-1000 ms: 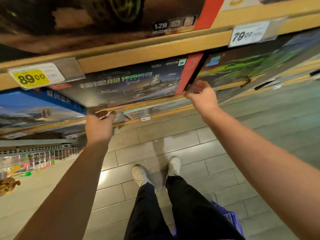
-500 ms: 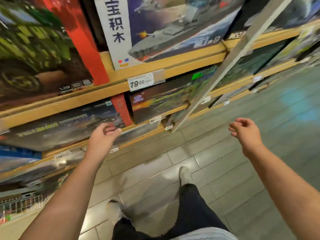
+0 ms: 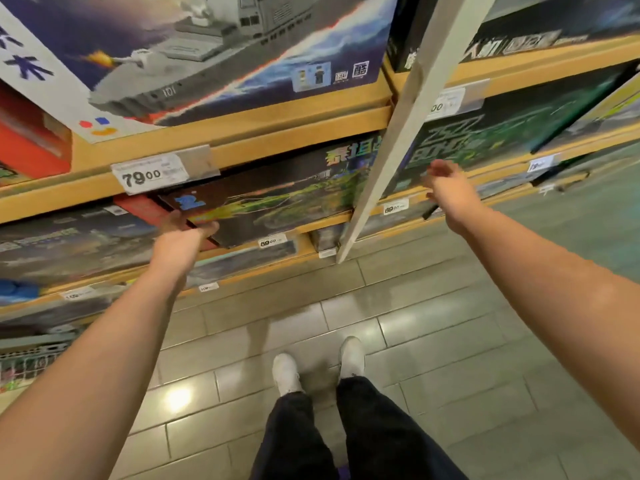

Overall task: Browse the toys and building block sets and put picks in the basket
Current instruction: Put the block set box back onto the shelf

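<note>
On the middle shelf stands a dark building block box (image 3: 277,199) showing a green tank. My left hand (image 3: 180,242) grips its lower left corner, fingers curled over the edge. My right hand (image 3: 446,188) is held up open, fingers spread, in front of the shelf edge just right of a white upright post (image 3: 398,133), close to a second dark green box (image 3: 512,129); I cannot tell if it touches anything. A purple sliver of the basket (image 3: 341,468) shows between my legs at the bottom edge.
A large grey warship box (image 3: 225,57) fills the shelf above, with a 79.00 price tag (image 3: 149,174) on the wooden shelf edge (image 3: 277,140). More boxes lie on lower shelves at left. My white shoes (image 3: 351,355) stand on grey floor tiles.
The view has shifted right along the shelves. My left hand left the dark warship box and took the tank box's corner. My right hand rose and opened toward the shelf.
</note>
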